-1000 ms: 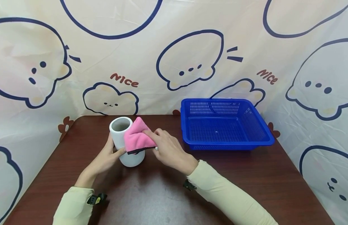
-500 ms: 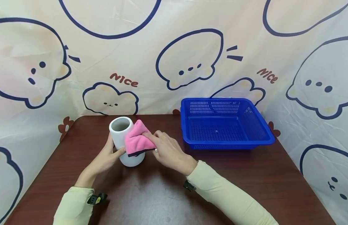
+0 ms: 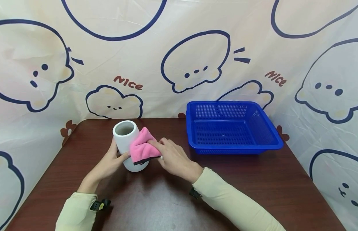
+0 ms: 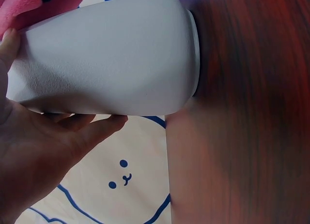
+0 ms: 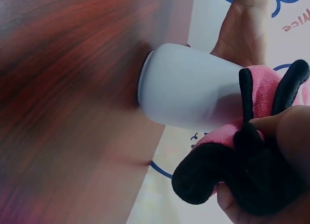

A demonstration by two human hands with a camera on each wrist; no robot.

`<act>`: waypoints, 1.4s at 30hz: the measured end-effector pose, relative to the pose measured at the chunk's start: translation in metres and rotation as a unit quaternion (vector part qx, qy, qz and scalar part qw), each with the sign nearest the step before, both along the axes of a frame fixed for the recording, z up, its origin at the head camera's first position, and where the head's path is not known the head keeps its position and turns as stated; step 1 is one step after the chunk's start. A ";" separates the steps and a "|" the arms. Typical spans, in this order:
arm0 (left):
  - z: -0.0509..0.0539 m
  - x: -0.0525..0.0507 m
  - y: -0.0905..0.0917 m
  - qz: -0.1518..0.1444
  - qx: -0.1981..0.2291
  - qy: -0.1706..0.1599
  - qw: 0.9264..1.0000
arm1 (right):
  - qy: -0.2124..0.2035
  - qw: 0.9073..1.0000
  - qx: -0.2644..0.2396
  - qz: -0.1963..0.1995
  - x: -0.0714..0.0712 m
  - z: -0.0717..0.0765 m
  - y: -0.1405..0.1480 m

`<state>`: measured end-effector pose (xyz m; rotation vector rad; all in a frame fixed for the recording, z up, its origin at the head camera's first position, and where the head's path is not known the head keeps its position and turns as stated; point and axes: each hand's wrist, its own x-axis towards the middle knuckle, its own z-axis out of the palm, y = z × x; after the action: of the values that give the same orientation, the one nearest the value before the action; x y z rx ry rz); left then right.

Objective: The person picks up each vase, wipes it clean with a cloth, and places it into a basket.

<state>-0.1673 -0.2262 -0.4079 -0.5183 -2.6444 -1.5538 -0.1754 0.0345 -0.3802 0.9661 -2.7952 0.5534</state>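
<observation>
A white vase with a round open mouth stands upright on the brown table. My left hand holds it from the left, thumb on the near side and fingers round the back; the left wrist view shows the vase wall between thumb and fingers. In my right hand is a bunched pink cloth with a black edge, pressed against the vase's right side. Black lining of the cloth shows in the right wrist view, gripped between thumb and fingers.
A blue perforated plastic basket stands at the back right of the table. A cream curtain with cartoon drawings hangs behind and along both sides. Both wrists wear dark straps.
The pink cloth and my right hand have slid a little down along the vase's right side. My left hand and the vase have stayed in place.
</observation>
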 end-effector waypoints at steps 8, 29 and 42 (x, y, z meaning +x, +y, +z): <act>-0.001 0.000 0.001 0.002 0.005 0.000 1.000 | 0.020 1.000 0.003 0.007 0.000 -0.008 0.001; -0.001 0.000 0.000 0.010 -0.008 0.004 1.000 | 0.005 1.000 0.014 0.009 -0.001 -0.017 0.002; -0.001 -0.002 0.000 0.009 -0.003 -0.012 1.000 | -0.015 0.999 0.048 0.011 0.001 -0.028 0.003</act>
<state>-0.1692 -0.2265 -0.4091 -0.4778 -2.6638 -1.5586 -0.1746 0.0380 -0.4077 1.0151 -2.8637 0.4441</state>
